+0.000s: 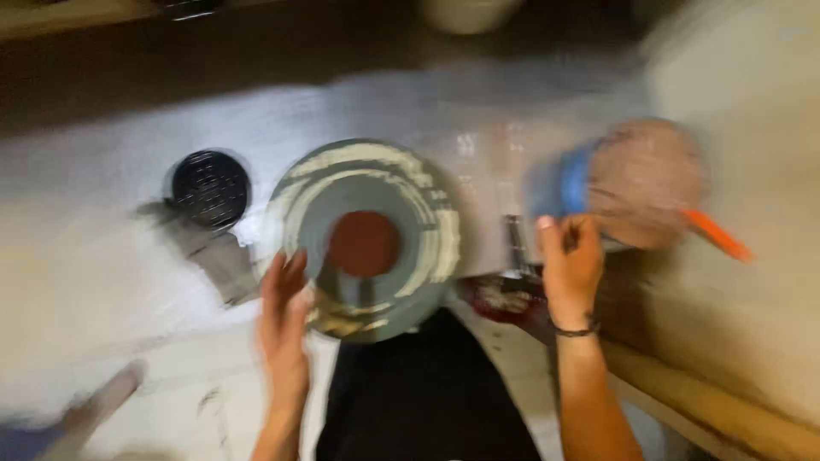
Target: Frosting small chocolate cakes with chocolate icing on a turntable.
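The frame is blurred by motion. A round grey wheel disc [363,175] smeared with pale clay lies flat in front of me, with a red-brown circle [365,243] at its centre. My left hand [286,312] hovers at the disc's lower left rim with fingers spread and holds nothing; whether it touches the rim I cannot tell. My right hand [571,260], with a dark band at the wrist, is to the right of the disc, fingers curled; it is too blurred to tell if they hold anything.
A black round ribbed lid [209,188] sits left of the disc. A blue bucket of brownish water [641,183] with an orange-handled tool [717,235] stands at the right. A dark red dish [500,299] lies below it. My dark apron [427,393] fills the bottom centre.
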